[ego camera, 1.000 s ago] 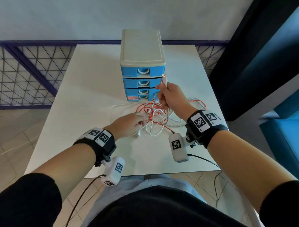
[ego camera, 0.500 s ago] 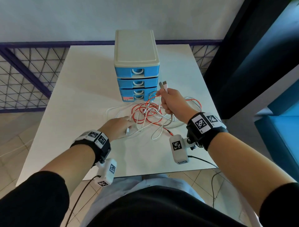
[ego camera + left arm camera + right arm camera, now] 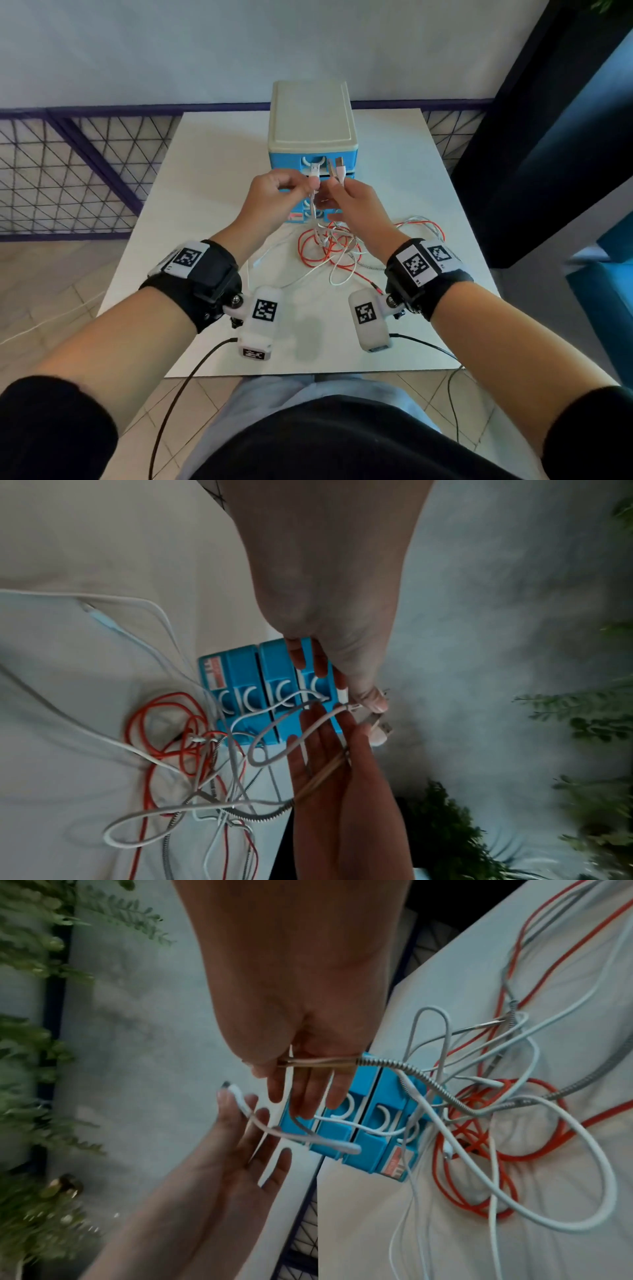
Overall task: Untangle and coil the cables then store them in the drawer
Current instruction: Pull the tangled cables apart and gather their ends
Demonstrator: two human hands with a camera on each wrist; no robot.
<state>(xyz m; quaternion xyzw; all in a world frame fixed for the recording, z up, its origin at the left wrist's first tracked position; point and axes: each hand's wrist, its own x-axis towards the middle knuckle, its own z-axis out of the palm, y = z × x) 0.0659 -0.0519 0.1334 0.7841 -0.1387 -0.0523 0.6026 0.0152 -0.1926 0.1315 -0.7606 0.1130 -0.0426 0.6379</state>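
Now left hand (image 3: 274,202) pinches white plug (image 3: 314,170); right hand (image 3: 359,209) grips two plugs (image 3: 336,168); drawer unit (image 3: 311,120) just behind.

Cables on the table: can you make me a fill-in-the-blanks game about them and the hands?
1. The left hand pinches a ____ plug.
2. The right hand holds ____ plugs.
3. The brightest cable in the tangle is ____.
4. The drawers of the drawer unit are all ____.

Missing words: white; two; orange; closed
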